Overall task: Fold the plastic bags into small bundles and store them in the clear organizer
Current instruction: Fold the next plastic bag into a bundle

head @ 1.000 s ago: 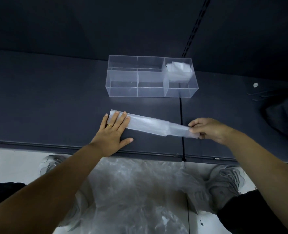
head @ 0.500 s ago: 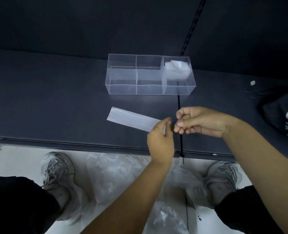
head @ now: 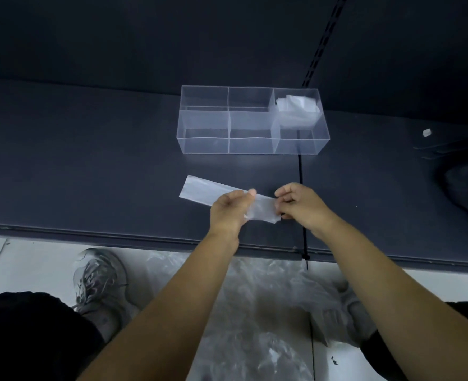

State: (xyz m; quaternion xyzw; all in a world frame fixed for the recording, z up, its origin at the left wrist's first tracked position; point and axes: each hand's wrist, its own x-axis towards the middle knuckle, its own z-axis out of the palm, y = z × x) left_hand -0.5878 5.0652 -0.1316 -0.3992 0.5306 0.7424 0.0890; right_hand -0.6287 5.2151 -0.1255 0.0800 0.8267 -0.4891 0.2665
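On the near part of the table, the folded bag strip lies flat, long axis running far-left to near-right. Both your grips are at its right end. The left grip pinches across the strip's width, and the right grip pinches the end tip, just beside. The free length runs left, on the left grip's side, so the next fold probably goes leftward. The clear organizer sits just beyond, with one bundle in its right compartment.
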